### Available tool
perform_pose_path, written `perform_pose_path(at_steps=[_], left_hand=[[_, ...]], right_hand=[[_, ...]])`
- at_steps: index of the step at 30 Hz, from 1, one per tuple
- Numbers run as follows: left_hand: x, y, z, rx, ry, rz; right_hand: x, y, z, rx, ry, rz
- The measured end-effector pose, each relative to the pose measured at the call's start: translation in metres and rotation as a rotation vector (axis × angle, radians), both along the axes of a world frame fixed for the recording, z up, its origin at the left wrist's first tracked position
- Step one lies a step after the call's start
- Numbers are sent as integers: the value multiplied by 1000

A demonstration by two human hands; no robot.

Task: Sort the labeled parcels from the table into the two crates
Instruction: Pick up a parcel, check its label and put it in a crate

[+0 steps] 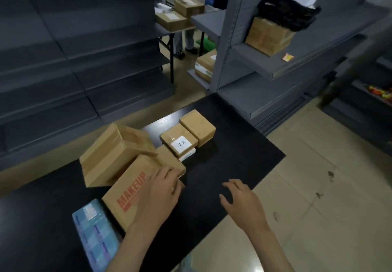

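A cardboard parcel printed MAKEUP lies on the black table. My left hand rests on its right end, fingers curled over the far edge. My right hand hovers over bare table to the right, fingers spread and holding nothing. A larger taped carton leans tilted behind the MAKEUP parcel. Further back sit a small parcel with a white handwritten label and a plain brown parcel. A blue plastic-wrapped pack lies at the near left. No crate is in view.
Dark grey shelving lines the left; a shelf unit with cartons stands at the back right. A person stands at a far table stacked with boxes. Tiled floor lies to the table's right.
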State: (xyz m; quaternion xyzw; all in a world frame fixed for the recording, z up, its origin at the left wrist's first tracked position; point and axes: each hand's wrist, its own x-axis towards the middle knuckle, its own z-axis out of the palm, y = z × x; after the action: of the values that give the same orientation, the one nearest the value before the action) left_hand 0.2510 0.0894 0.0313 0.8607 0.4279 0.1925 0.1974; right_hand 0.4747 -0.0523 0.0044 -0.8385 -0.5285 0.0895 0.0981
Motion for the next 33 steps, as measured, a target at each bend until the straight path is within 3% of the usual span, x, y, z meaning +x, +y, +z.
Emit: perform_pose_path(at_steps=[10,24,29,33], left_hand=[[59,64,-10,-48,188,141],[166,118,-55,-357,553,435],[196,138,-72,-447,522,527],[223,153,-84,-536,339,532]], right_hand=[[85,141,-4,-2,50,211],[182,277,-73,-132,140,567],[198,301,-99,-188,147,581],[210,311,-114,-257,256,546]])
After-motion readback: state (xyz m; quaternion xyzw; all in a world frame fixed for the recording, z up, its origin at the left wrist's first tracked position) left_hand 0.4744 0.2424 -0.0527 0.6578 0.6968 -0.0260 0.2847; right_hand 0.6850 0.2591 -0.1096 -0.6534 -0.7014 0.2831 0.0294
